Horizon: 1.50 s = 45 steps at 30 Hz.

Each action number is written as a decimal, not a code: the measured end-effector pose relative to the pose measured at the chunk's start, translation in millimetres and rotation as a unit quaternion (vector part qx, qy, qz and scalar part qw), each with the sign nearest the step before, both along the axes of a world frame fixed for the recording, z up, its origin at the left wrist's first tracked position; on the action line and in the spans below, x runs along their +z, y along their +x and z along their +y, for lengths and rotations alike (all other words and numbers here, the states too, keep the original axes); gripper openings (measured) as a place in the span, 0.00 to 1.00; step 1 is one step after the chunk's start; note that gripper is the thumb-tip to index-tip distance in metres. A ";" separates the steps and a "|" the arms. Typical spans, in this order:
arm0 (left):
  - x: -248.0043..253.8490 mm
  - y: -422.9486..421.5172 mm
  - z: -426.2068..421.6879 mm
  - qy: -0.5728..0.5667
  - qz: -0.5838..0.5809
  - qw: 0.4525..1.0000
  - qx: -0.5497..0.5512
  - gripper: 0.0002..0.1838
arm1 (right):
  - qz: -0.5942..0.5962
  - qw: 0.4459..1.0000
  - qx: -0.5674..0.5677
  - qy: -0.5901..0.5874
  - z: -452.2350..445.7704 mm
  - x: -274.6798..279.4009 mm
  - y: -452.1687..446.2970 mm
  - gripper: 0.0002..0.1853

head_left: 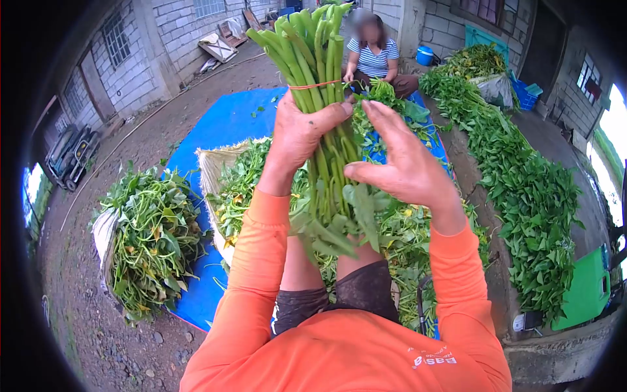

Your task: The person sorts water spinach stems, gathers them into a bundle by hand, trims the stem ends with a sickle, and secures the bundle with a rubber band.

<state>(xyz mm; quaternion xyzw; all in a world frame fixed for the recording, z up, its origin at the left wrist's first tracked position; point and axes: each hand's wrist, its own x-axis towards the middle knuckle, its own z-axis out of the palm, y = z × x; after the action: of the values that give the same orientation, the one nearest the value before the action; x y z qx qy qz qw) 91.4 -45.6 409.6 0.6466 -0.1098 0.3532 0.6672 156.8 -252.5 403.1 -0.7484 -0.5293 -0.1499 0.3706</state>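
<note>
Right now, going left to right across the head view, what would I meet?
Parked vehicle, heap of leafy greens, left hand around banded stalks, right hand, long row of greens, bright green panel.

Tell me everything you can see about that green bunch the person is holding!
The bunch is many smooth, bright green stems, thick and blunt at the top, with floppy-looking leaves at the bottom. A thin, stretchy-looking orange-red band goes around the stems. The left hand holds it just below the band, leafy end towards the person's lap. The right hand is open, close beside it.
</note>
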 end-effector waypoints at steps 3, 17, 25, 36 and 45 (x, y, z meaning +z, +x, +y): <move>18.8 -54.0 47.0 0.065 0.138 0.988 -0.028 0.26 | 0.128 0.987 0.070 0.070 -11.4 10.4 -11.5 0.39; -260.3 -157.6 -6.4 -0.351 0.430 0.777 -0.297 0.38 | 0.299 0.942 0.053 0.144 -34.9 -230.6 -90.2 0.08; -254.7 -147.9 -9.6 -0.291 0.473 0.790 -0.259 0.38 | 0.255 0.956 0.084 0.114 0.0 -234.0 -87.2 0.07; -254.1 -135.5 -14.6 -0.239 0.497 0.798 -0.243 0.39 | 0.242 0.965 0.097 -0.021 0.9 -234.3 -56.5 0.08; -251.9 -129.9 -14.2 -0.214 0.458 0.827 -0.247 0.39 | 0.519 0.847 0.113 -0.001 8.2 -252.2 -60.6 0.09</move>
<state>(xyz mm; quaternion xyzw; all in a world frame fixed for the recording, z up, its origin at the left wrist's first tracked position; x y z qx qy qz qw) -38.5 -59.8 157.8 0.5266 0.1311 -0.1454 0.8273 96.2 -244.4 150.9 -0.6520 -0.3408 0.3044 0.6050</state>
